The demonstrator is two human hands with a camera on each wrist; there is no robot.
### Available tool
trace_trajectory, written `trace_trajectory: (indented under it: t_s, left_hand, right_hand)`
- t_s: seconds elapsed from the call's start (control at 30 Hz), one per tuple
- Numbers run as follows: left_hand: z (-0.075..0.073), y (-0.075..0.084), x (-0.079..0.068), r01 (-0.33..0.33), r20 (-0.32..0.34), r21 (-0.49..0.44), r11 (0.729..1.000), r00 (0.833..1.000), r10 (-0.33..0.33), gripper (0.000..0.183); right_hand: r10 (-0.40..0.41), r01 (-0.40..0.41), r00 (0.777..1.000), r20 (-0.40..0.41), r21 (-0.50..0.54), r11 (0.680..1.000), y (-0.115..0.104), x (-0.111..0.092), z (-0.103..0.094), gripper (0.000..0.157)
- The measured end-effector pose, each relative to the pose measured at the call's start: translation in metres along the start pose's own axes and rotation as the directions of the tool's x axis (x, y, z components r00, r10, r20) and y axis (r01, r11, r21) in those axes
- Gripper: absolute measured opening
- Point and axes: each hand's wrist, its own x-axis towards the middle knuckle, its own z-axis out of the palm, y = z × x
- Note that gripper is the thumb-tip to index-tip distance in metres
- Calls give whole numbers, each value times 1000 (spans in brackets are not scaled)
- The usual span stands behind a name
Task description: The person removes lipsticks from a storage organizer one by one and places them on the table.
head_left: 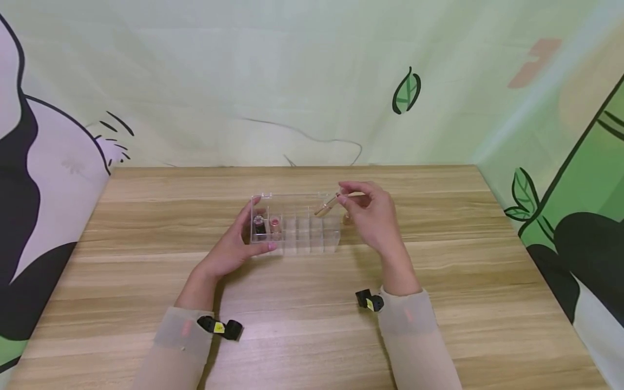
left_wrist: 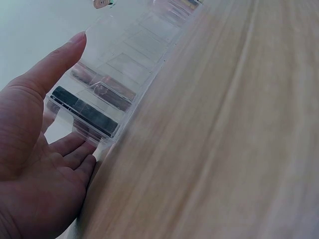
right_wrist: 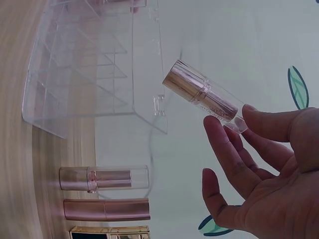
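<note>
A clear plastic lipstick organizer (head_left: 303,245) with divided compartments stands on the table, its lid raised at the back. My left hand (head_left: 231,246) grips its left end, thumb along the front and fingers behind. Two tubes occupy the leftmost compartments: a dark lipstick (head_left: 260,226) and a pinkish lipstick (head_left: 275,231). Above the organizer's right part, my right hand (head_left: 372,214) pinches a lipstick (right_wrist: 194,90) with a metallic rose-gold body and a clear end. The tube tilts in the air, apart from the organizer. Thumb and fingertips hold its clear end.
Beside the organizer's right end, the right wrist view has a clear-capped lipstick (right_wrist: 112,179), a rose-pink tube (right_wrist: 107,209) and a gold-and-black tube (right_wrist: 112,233) standing in a row. The wooden table (head_left: 302,330) meets a printed cloth backdrop (head_left: 292,81).
</note>
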Motion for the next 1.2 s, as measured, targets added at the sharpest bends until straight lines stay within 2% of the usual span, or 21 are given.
trace_trajectory:
  t_s: [0.43,0.9,1.2]
  left_hand:
    - [0,-1,-1,-1,11,-27,1000,1000,2,110]
    - [1,0,1,1,-1,-19,1000,1000,-1,111]
    - [1,-1,1,5,1,-19,1000,1000,-5,110]
  right_hand:
    - [14,-14,1000,-10,24,1000,3,1,-15,25]
    - [-2,2,1000,-21,-16,1000,3,2,-28,25]
    - [-19,18,1000,-15,-85,996,5,2,-37,26]
